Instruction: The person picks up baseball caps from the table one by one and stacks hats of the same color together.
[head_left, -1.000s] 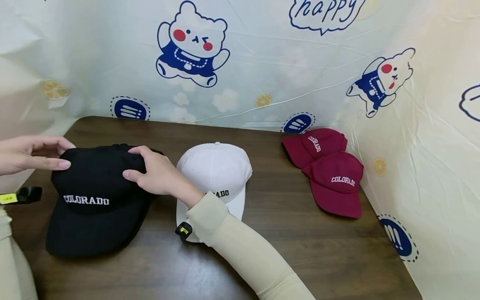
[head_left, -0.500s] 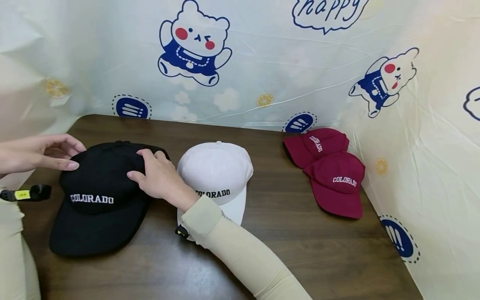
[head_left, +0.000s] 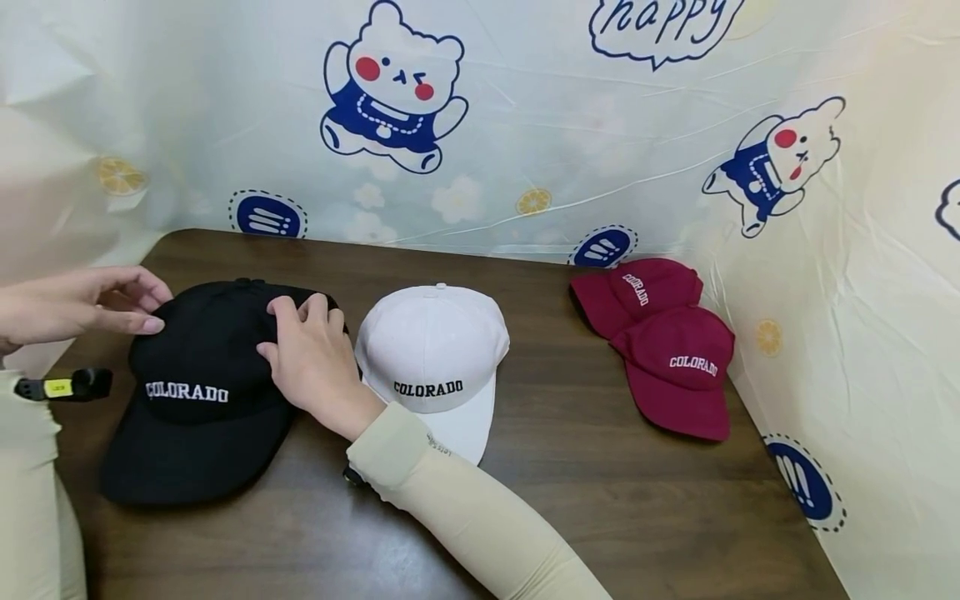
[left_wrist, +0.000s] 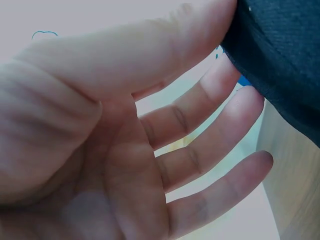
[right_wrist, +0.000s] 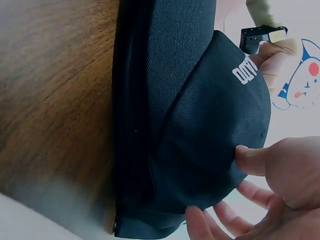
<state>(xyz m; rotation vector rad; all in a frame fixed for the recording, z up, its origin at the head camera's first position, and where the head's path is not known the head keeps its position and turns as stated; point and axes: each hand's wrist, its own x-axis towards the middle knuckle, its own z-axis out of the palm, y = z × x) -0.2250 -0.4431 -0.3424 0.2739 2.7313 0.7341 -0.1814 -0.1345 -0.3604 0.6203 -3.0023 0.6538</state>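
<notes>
A black cap [head_left: 198,342] with white COLORADO lettering lies at the left of the table, brim toward me. In the right wrist view another black layer [right_wrist: 132,150] shows under its brim, perhaps a second cap. My left hand [head_left: 93,307] is at the left side of the crown, thumb tip touching the fabric and fingers slightly bent behind. On the crown's right side rest the thumb and fingertips of my right hand [head_left: 318,362], spread and loosely bent. Just right of that hand stands a white cap [head_left: 431,342] with black COLORADO lettering.
Two dark red caps, a front one [head_left: 682,367] overlapping a rear one [head_left: 645,287], lie at the table's right edge. The brown wooden table [head_left: 570,467] meets a printed cloth backdrop [head_left: 517,100] at the back and sides.
The black cap has come down and shifted slightly right, with both hands following. My right forearm has drawn a little left, showing more of the white cap's lettering.
</notes>
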